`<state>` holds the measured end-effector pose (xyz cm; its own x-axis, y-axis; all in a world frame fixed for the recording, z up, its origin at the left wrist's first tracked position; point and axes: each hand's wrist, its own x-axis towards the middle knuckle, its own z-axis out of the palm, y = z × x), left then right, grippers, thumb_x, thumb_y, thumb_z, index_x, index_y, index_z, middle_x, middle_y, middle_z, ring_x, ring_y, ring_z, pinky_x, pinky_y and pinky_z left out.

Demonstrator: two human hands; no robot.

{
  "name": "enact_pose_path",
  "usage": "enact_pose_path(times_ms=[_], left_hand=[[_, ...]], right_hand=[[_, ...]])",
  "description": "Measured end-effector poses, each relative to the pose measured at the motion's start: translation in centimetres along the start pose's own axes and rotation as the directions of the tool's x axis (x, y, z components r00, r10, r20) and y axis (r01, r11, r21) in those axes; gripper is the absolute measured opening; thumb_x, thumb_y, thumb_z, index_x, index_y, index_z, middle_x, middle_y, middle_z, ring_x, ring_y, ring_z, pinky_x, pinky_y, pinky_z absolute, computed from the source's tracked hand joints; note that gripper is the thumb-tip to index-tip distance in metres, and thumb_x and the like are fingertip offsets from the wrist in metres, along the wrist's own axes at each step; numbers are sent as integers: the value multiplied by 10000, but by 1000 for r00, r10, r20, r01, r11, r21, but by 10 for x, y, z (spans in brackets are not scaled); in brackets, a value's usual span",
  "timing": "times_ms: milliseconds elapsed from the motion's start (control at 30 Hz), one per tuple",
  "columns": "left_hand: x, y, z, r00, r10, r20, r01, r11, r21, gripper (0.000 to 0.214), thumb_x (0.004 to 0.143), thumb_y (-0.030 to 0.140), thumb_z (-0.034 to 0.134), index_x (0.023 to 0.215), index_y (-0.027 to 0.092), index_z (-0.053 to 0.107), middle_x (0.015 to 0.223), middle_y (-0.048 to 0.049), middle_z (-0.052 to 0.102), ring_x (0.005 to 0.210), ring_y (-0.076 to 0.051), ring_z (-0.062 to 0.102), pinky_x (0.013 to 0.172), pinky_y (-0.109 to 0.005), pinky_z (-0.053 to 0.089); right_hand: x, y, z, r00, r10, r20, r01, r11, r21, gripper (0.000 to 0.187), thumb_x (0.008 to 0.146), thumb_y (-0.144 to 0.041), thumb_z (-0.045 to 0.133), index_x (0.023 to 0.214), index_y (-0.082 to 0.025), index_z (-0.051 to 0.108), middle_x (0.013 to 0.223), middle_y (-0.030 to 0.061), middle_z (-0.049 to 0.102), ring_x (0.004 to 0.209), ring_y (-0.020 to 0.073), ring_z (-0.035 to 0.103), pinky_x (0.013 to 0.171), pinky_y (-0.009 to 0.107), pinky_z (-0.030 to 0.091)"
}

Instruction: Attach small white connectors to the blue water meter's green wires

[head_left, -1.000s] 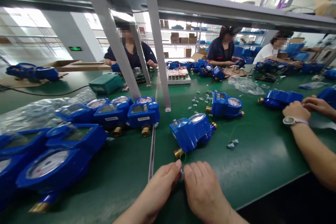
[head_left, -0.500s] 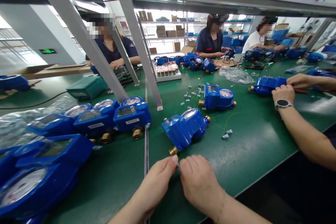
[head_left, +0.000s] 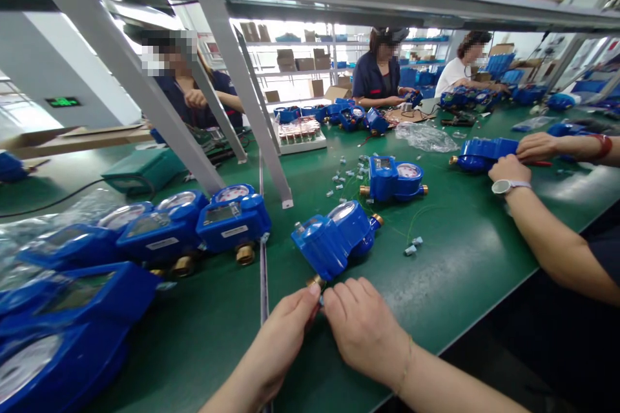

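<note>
The left hand and right hand meet fingertip to fingertip, pinched narrow just below the brass fitting of a blue water meter lying on the green bench. Whether they grip anything is hidden. A white tray farther back holds rows of small parts.

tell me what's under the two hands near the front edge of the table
Green table mat shows around the left hand and right hand. Their fingertips meet at the brass fitting of the blue water meter. Whatever they pinch there is covered by the fingers.
</note>
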<state>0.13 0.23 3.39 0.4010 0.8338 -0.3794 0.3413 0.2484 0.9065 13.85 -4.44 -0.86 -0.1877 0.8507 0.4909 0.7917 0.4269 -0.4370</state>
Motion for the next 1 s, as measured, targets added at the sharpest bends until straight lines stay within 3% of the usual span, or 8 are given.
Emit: enact_pose_path(times_ms=[100, 267, 400, 500, 600, 767, 867, 1000], left_hand=[[0, 5, 2, 999, 32, 19, -31, 999, -14, 397, 857, 529, 488, 773, 146, 548, 708, 10, 491, 714, -152, 430, 724, -277, 374], [6, 8, 3, 997, 74, 35, -74, 997, -6, 391, 839, 514, 526, 726, 148, 606, 719, -10, 570, 773, -184, 498, 837, -305, 396], [7, 9, 2, 999, 26, 39, -23, 996, -84, 386, 783, 534, 599, 740, 151, 618, 697, -2, 574, 722, -173, 491, 772, -292, 401], [7, 8, 3, 1000, -27, 6, 27, 989, -144, 398, 769, 538, 625, 690, 152, 565, 644, 26, 511, 630, -130, 412, 655, -257, 358], [9, 7, 7, 1000, -20, 1, 20, 986, -164, 402, 758, 542, 630, 705, 151, 553, 694, 13, 536, 657, -132, 424, 645, -251, 353], [15, 4, 9, 1000, -1, -2, 1, 984, -177, 449, 739, 587, 615, 650, 158, 519, 602, 13, 497, 623, -135, 404, 618, -246, 348], [17, 3, 7, 1000, -28, 5, 28, 981, -192, 448, 716, 588, 636, 697, 158, 512, 634, 21, 467, 602, -119, 383, 593, -232, 333], [17, 1, 4, 997, -74, 25, 78, 978, -196, 484, 728, 609, 607, 647, 178, 404, 574, 70, 294, 522, -83, 220, 496, -208, 211]], right_hand=[[7, 3, 3, 987, 156, 44, -162, 965, 208, 276, 936, -186, 298, 821, -158, 548, 734, 59, 561, 664, 176, 477, 616, 313, 318], [8, 0, 13, 945, 310, 108, -328, 878, 348, 347, 981, -202, 223, 787, -161, 507, 516, -46, 465, 442, 98, 446, 495, 221, 324], [0, 0, 7, 956, 289, 45, -290, 915, 280, 234, 946, -219, 319, 911, -147, 538, 825, 89, 594, 764, 195, 545, 704, 317, 400], [2, 6, 2, 978, 207, 38, -210, 945, 249, 217, 901, -195, 361, 810, -162, 556, 793, 91, 569, 778, 213, 512, 768, 366, 383], [12, 9, 5, 968, 241, 72, -251, 915, 317, 233, 907, -210, 347, 754, -174, 520, 686, 38, 549, 635, 156, 508, 655, 288, 403], [20, 1, 16, 926, 348, 147, -378, 847, 374, 363, 916, -124, 186, 664, -180, 442, 416, -74, 341, 330, 83, 349, 437, 202, 314], [12, -1, 12, 919, 385, 91, -393, 864, 313, 296, 953, -231, 254, 836, -153, 515, 640, 32, 566, 569, 142, 536, 569, 251, 383], [5, 9, 4, 957, 284, 53, -289, 938, 194, 262, 926, -255, 332, 872, -159, 569, 847, 116, 602, 812, 234, 530, 747, 365, 356]])
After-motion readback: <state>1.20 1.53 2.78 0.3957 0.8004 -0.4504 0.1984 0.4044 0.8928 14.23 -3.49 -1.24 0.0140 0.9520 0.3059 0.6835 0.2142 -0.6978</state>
